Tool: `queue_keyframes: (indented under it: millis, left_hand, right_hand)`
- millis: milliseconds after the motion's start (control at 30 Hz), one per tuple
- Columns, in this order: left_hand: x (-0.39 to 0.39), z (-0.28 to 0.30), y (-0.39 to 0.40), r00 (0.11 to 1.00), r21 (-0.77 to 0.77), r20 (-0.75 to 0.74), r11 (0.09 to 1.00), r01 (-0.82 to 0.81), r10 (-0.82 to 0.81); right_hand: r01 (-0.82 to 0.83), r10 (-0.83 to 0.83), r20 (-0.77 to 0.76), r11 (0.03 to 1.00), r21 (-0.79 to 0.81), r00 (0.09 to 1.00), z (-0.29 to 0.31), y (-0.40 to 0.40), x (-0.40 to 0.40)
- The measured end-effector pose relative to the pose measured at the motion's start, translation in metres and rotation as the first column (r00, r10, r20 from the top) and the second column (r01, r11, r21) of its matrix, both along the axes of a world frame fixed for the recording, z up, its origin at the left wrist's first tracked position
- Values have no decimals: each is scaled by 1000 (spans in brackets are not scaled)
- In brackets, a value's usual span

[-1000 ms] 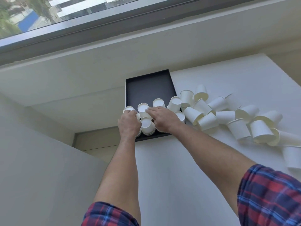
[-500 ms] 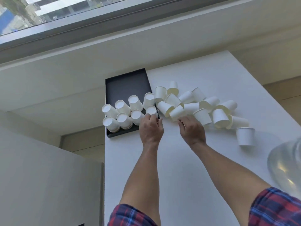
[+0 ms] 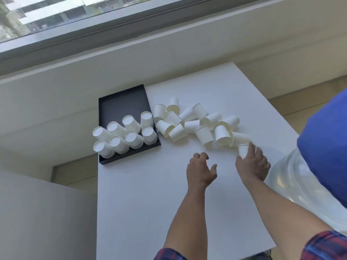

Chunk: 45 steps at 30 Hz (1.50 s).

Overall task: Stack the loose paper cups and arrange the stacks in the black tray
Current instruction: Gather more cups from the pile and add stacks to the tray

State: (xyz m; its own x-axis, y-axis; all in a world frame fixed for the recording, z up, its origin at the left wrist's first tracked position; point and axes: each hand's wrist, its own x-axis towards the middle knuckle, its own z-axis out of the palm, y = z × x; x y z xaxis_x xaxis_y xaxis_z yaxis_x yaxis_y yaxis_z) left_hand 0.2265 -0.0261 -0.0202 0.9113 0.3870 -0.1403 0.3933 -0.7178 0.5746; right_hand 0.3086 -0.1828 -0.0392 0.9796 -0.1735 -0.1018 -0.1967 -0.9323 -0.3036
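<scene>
white rectangular bench (image 3: 150,212) set under a wide grey-framed window (image 3: 75,25). shallow black rectangular tray (image 3: 122,102) sits at the bench's far left corner, its left edge about level with the bench edge. the near half of the tray holds eight upside-down white paper cup stacks (image 3: 129,136), two rows of four, bottoms up and touching one another; the leftmost pair lean out past the tray's left wall. far half of the tray is bare.

just right of the tray, a jumbled heap of loose white paper cups (image 3: 195,122) lies on the bench, some tipped on their sides, some upside down, running right and toward the person.

right hand (image 3: 251,164) is at the near right end of the heap, fingers curled round one small white paper cup (image 3: 243,150), which stands rim up. that cup touches the neighbouring cup on its side.

left hand (image 3: 201,169) hangs over bare bench, well apart from tray and heap, fingers loosely bent and spread, holding nothing.

red and blue plaid sleeves (image 3: 326,246) show at the bottom edge. a clear bulging plastic container (image 3: 293,186) with a blue top (image 3: 326,147) fills the right side, beside the right hand.
</scene>
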Motion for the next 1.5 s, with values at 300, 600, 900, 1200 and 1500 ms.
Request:
queue_keyframes:
  millis: [300, 600, 900, 1200, 1500]
  left_hand:
    - [1, 5, -35, 986, -213, -164, 977, -27, -8]
    - [-10, 9, -26, 959, -498, -250, 832, -244, 132]
    - [-21, 25, 0, 941, -417, -166, 844, -338, 295]
    - [-35, 24, 21, 927, -332, -178, 867, -372, 330]
    - [-44, 32, 32, 941, -252, -183, 911, -326, 286]
  right_hand:
    - [-270, 272, -70, 962, 43, 960, -2, -11, -27]
    - [-387, 491, -60, 750, 537, 869, 8, 12, -47]
    - [-588, 592, 147, 676, 444, 792, 17, 7, -22]
    - [-327, 329, -49, 944, 54, 943, 20, -2, 33]
    - [-446, 439, -88, 855, -265, 894, 12, -14, 29]
